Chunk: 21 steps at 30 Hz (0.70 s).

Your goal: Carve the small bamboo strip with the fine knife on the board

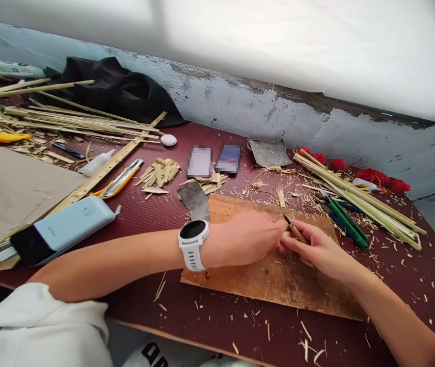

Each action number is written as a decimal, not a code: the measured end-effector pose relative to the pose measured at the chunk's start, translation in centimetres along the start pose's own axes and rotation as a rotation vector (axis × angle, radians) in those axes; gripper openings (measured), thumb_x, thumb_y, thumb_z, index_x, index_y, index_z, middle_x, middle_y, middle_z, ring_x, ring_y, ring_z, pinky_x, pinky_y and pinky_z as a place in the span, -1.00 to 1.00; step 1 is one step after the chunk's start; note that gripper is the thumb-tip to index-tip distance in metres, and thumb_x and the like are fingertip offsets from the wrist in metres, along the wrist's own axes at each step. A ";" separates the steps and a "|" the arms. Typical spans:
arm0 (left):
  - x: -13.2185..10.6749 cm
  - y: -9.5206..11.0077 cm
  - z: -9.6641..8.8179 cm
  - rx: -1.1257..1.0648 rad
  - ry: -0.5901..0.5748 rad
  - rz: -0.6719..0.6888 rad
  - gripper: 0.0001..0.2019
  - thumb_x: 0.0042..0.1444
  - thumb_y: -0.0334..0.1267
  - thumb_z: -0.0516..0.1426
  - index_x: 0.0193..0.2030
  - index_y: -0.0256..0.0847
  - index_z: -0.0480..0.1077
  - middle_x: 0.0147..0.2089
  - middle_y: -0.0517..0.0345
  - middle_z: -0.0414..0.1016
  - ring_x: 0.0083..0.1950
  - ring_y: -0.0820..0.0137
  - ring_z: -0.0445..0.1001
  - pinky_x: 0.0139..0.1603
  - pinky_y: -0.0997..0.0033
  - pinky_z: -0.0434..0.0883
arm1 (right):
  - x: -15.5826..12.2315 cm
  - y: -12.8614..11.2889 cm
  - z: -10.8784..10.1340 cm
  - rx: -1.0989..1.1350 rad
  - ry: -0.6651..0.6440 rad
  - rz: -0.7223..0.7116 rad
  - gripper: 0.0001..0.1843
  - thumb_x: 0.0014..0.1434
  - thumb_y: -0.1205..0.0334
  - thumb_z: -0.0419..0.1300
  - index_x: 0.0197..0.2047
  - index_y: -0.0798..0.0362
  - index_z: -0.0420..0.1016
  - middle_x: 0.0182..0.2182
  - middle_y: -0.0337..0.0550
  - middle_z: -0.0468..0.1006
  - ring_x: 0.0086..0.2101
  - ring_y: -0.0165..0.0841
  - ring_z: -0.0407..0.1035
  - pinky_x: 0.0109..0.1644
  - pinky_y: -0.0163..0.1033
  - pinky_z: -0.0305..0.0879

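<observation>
My left hand (246, 238), with a white watch (192, 243) on the wrist, rests on a brown perforated board (263, 280) and pinches a small pale piece at its fingertips. My right hand (319, 250) meets it from the right, holding a thin brown-handled carving knife (294, 229) whose tip points up and left. Both hands touch over the board. The small piece between the fingers is mostly hidden.
Bamboo strips (358, 199) and red flowers (374, 177) lie right; green sticks (345, 219) beside them. A yellow utility knife (120, 179), power bank (62, 229), two blurred cards (213, 160), sandpaper pieces (194, 200), black cloth (114, 89) and more strips (72, 122) lie left. Shavings cover the dark red table (221, 316).
</observation>
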<state>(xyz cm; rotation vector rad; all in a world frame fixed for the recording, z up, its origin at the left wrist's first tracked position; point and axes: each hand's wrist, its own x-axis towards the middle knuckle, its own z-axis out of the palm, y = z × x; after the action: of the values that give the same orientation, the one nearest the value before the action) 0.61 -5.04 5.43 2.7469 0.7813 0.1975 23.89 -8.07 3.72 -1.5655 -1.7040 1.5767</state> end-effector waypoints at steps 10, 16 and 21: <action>-3.8 -13.9 -11.0 0.126 -0.032 -0.723 -0.63 0.51 -0.16 -0.05 0.01 -0.34 0.51 -0.11 -0.04 0.68 -0.33 0.41 0.46 -0.20 0.42 0.29 | 0.3 -0.1 -0.2 0.047 -0.035 0.079 -0.42 0.25 -0.32 0.32 0.04 0.01 0.47 -0.31 -0.22 0.59 -0.59 -0.56 0.04 -0.57 -0.35 -0.05; -4.2 -18.3 -9.3 -0.014 -0.036 -0.823 -0.62 0.49 -0.05 0.00 0.00 -0.30 0.51 -0.15 0.05 0.69 -0.42 0.43 0.48 -0.22 0.42 0.32 | 0.4 0.0 -0.2 0.021 -0.023 0.079 -0.43 0.27 -0.32 0.30 0.04 -0.01 0.46 -0.31 -0.25 0.57 -0.58 -0.56 0.05 -0.57 -0.35 -0.04; -4.5 -19.6 -8.5 -0.008 0.034 -0.823 -0.61 0.53 -0.04 0.03 0.16 -0.34 0.46 -0.12 0.04 0.64 -0.17 0.34 0.57 0.05 0.22 0.51 | 0.4 0.1 -0.2 0.016 -0.021 0.082 -0.39 0.25 -0.35 0.31 0.04 0.01 0.45 -0.32 -0.23 0.57 -0.59 -0.56 0.02 -0.58 -0.35 -0.07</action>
<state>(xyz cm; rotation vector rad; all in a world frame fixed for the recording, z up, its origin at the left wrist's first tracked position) -14.60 10.44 7.34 2.1814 1.8060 0.0678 23.99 -7.65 3.55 -1.6363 -1.6528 1.6476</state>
